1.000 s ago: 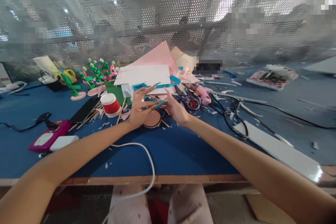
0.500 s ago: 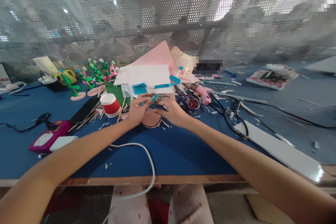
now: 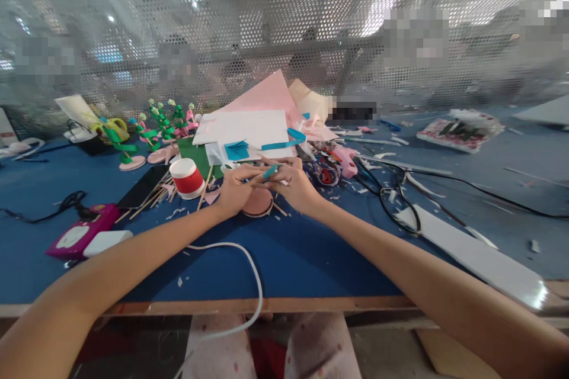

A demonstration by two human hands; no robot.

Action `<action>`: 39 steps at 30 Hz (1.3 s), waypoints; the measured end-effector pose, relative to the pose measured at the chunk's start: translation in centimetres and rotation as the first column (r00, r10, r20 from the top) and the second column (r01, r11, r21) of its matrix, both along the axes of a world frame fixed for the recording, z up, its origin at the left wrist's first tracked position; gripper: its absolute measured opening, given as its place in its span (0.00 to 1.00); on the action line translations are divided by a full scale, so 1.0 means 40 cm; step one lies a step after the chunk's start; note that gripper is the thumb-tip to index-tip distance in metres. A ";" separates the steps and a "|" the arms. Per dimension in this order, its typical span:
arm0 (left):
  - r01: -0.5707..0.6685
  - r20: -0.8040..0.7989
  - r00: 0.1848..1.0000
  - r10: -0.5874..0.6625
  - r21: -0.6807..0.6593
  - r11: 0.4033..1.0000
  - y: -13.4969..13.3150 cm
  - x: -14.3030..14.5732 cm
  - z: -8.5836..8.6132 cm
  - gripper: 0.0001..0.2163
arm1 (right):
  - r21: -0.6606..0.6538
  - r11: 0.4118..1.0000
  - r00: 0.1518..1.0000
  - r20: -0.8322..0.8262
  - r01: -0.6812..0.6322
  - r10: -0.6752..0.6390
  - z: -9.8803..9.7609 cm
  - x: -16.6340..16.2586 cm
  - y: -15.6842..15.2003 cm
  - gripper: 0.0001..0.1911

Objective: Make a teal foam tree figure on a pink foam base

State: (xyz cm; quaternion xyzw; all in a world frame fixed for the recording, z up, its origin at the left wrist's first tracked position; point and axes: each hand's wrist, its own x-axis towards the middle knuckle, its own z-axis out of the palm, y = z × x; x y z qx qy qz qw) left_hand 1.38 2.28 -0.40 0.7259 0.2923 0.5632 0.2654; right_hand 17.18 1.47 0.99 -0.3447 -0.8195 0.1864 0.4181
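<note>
My left hand and my right hand meet above the blue table. Between their closed fingertips they pinch a small blue paper piece; the fingers hide part of it. Just below, a round pink disc lies flat on the table, partly covered by the hands. Behind the fingers is a white sheet with folded blue paper and a blue strip on it. Left of my left hand stands a red and white paper cup.
Paper flowers on pink discs stand at the back left. A phone, thin sticks and a purple glue-gun-like device lie at left. A white cable crosses the front edge. Black cord, paper scraps and a white strip lie right.
My fingers have shifted around the blue paper piece, which has moved slightly right and down. My right hand's fingers have curled closer to my left.
</note>
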 end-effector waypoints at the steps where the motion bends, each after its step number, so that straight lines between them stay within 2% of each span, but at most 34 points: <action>1: -0.008 -0.016 1.000 0.008 0.026 1.000 -0.004 0.000 0.002 0.08 | -0.016 1.000 0.999 -0.026 0.024 -0.025 -0.005 -0.001 0.001 0.07; 4: -0.083 -0.048 0.995 0.092 0.167 0.982 -0.014 -0.003 0.006 0.10 | -0.082 0.994 0.990 -0.114 0.071 -0.080 -0.021 -0.005 0.008 0.09; 8: -0.066 -0.110 0.988 0.111 0.350 0.934 -0.021 -0.009 0.006 0.10 | -0.164 0.985 0.978 -0.207 -0.057 0.022 -0.027 -0.011 0.011 0.16; 11: -0.072 -0.161 0.977 0.138 0.358 0.931 -0.024 -0.010 0.008 0.09 | -0.273 0.954 0.943 -0.332 -0.125 0.028 -0.020 -0.016 0.004 0.19; 13: -0.079 -0.196 0.968 0.154 0.345 0.935 -0.024 -0.010 0.010 0.09 | -0.370 0.916 0.902 -0.431 -0.153 -0.024 -0.017 -0.019 0.001 0.21; 16: -0.026 -0.284 0.947 0.148 0.394 0.919 -0.024 -0.011 0.013 0.12 | -0.453 0.878 0.851 -0.512 -0.154 -0.115 -0.019 -0.020 0.003 0.24; 19: -0.005 -0.358 0.912 0.200 0.477 0.879 -0.026 -0.008 0.014 0.14 | -0.479 0.863 0.834 -0.533 -0.159 -0.142 -0.022 -0.020 0.008 0.24; 26: -0.130 -0.345 0.840 0.419 0.622 0.772 -0.035 0.009 0.016 0.15 | -0.472 0.869 0.841 -0.524 -0.151 -0.138 -0.017 -0.019 0.002 0.23; 31: -0.114 -0.331 0.836 0.438 0.676 0.728 -0.029 0.003 0.013 0.17 | -0.478 0.865 0.859 -0.497 -0.155 -0.121 -0.006 -0.019 -0.008 0.24; 35: -0.140 -0.295 0.825 0.482 0.719 0.681 -0.025 -0.002 0.010 0.14 | -0.507 0.847 0.876 -0.469 -0.162 -0.113 -0.001 -0.022 -0.022 0.23; 39: -0.154 -0.289 0.820 0.494 0.719 0.678 -0.027 -0.003 0.006 0.10 | -0.490 0.859 0.895 -0.436 -0.146 -0.096 -0.003 -0.024 -0.031 0.23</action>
